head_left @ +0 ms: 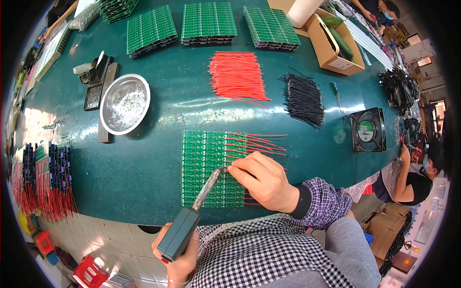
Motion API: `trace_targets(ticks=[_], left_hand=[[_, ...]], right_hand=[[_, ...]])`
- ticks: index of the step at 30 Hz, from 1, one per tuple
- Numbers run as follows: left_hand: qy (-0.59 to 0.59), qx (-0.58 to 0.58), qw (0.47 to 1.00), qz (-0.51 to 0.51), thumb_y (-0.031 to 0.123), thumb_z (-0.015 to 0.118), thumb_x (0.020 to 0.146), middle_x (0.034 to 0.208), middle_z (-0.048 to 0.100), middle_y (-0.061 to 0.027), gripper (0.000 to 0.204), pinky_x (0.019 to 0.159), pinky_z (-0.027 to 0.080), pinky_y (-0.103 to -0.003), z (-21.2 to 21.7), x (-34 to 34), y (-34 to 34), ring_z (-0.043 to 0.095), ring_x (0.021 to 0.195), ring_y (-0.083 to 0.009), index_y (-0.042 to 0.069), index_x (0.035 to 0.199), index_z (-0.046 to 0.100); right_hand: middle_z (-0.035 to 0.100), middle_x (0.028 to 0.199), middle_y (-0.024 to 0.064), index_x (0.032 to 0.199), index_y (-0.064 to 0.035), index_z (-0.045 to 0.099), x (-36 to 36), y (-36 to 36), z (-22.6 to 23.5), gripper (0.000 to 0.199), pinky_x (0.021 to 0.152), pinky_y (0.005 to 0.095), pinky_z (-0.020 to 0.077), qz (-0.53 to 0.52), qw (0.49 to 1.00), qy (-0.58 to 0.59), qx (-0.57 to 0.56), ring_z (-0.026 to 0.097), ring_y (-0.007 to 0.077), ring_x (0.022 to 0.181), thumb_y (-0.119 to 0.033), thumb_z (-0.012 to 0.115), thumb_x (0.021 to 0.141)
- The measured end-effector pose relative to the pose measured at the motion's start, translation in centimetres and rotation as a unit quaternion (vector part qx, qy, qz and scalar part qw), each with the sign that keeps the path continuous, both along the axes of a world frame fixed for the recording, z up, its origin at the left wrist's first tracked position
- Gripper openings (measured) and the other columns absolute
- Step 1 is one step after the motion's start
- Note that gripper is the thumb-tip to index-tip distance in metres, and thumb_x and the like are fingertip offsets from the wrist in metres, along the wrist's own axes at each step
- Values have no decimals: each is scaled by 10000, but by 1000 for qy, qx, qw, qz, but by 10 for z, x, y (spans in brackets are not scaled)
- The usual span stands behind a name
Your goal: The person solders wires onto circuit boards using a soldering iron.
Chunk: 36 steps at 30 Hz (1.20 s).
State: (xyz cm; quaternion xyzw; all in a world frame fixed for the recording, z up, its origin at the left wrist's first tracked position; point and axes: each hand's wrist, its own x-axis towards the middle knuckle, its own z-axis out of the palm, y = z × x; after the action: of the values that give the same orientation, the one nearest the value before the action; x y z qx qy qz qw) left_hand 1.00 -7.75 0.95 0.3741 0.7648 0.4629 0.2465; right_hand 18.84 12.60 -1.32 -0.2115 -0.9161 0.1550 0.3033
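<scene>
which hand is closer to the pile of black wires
Right. The right hand rests on the green board, below and left of the black wires. The left hand grips the soldering iron off the table edge, farther away.

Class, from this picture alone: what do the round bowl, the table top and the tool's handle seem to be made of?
Round bowl: apparently metal, likely steel; silvery, mirror-like sheen. Table top: smooth dark green glossy covering, with bright window glare; material beneath unclear. Tool's handle, in the left hand: probably matt grey-green plastic, without shine.
</scene>
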Motion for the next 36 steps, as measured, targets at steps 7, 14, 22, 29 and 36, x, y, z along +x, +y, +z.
trace_targets(ticks=[7, 14, 22, 29, 36], left_hand=[[-73, 5, 996, 57, -11, 771, 688, 815, 674, -130, 231, 613, 502, -325, 1, 4, -11, 638, 655, -228, -57, 906, 710], [-104, 5, 991, 85, -1, 786, 703, 867, 692, -134, 277, 662, 511, -315, 0, 6, -13, 650, 725, -209, -68, 961, 710], [-103, 1, 989, 104, -6, 797, 703, 860, 695, -131, 269, 671, 519, -316, 1, 7, -15, 650, 728, -202, -66, 952, 716], [-91, 5, 992, 84, -32, 786, 683, 846, 688, -132, 247, 660, 526, -328, -1, 7, -14, 658, 706, -222, -65, 918, 717], [-49, 23, 997, 52, -38, 778, 668, 817, 678, -133, 248, 627, 515, -334, -1, 7, -12, 651, 672, -243, -49, 910, 723]], right_hand=[[658, 938, 87, 988, 42, 705, 0, 0, 0, 271, 686, 313, 547, 1, 1000, -10, 12, 627, 212, 821, -27, 723, 727], [659, 940, 85, 986, 40, 707, 1, -2, -1, 257, 684, 312, 546, -2, 1000, -15, 13, 633, 214, 829, -23, 726, 738], [666, 936, 96, 984, 26, 731, 0, -6, 2, 278, 635, 330, 535, -7, 1000, 22, 19, 639, 234, 778, -29, 749, 712], [665, 933, 95, 992, 23, 728, 2, -10, -1, 284, 625, 329, 531, -4, 1000, 10, -2, 639, 231, 771, -21, 728, 712], [665, 935, 100, 993, 25, 725, 2, -11, -3, 306, 633, 331, 536, 0, 1000, 3, -9, 641, 236, 777, -24, 706, 692]])
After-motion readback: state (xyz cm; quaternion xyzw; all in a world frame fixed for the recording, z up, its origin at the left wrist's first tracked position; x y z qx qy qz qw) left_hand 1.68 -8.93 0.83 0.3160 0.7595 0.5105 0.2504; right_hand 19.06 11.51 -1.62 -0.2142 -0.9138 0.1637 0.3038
